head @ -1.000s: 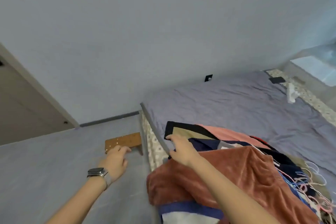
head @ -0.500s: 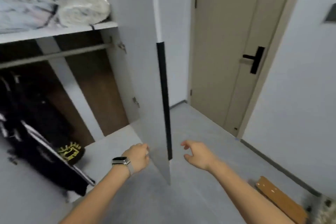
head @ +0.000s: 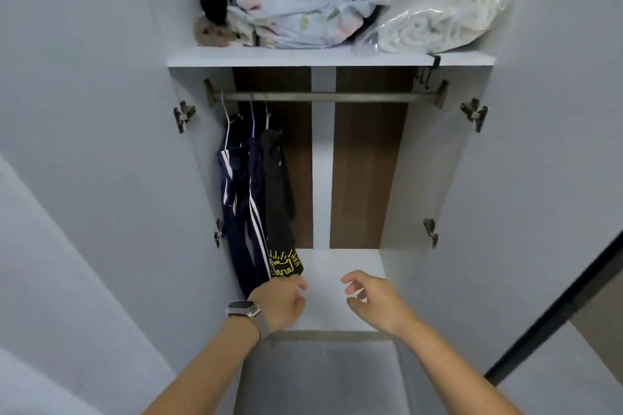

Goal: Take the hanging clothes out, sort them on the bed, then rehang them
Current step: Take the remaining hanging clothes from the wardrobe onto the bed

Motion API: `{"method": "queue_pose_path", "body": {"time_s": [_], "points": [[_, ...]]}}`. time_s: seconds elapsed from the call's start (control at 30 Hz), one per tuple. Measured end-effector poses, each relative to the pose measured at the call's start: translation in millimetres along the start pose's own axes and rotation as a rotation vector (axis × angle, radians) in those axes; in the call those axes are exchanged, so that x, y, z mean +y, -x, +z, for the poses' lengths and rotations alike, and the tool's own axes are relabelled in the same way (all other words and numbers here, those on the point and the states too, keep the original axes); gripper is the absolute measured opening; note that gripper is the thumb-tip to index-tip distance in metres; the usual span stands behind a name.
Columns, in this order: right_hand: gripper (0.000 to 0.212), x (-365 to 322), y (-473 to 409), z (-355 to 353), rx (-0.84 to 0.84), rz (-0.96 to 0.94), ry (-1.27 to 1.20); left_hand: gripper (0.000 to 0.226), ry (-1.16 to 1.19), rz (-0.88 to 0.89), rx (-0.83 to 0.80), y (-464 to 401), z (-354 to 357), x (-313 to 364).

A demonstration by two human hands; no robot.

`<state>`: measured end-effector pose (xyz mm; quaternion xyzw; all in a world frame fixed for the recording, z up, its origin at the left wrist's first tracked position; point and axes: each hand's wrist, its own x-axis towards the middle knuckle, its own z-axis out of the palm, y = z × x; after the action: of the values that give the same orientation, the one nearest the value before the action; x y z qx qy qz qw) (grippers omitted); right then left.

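Observation:
I face an open wardrobe. Three dark garments hang at the left end of the metal rail: navy trousers with white stripes and a black garment with a yellow print at its hem. My left hand, a watch on its wrist, hovers just below the printed hem with fingers loosely curled and holding nothing. My right hand is held out over the wardrobe floor, fingers relaxed and empty.
On the top shelf lie a crumpled pale floral bundle and a bagged white blanket. Both wardrobe doors stand open at left and right. The rail's right part is bare.
I have turned from the bed with its pile of clothes to the wardrobe. My right hand let go of the clothes, and both hands now reach empty toward the hanging garments.

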<state>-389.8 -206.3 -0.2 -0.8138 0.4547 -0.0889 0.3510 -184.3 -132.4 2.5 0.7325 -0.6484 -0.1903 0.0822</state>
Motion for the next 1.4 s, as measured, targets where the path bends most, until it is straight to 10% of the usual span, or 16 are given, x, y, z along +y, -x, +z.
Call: {"method": "queue_pose_path", "body": {"time_s": [0.67, 1.27, 1.4], "points": [[0.036, -57, -285, -44, -0.267, -0.208, -0.099, 0.028, 0.127, -0.281, 0.257, -181, -110, -83], [0.047, -181, -489, -45, 0.344, -0.085, -0.228, 0.028, 0.318, -0.198, 0.343, -285, -151, -182], [0.039, -192, -529, -32, 0.253, 0.052, -0.233, 0.028, 0.361, -0.243, 0.384, -280, -157, -197]]}}
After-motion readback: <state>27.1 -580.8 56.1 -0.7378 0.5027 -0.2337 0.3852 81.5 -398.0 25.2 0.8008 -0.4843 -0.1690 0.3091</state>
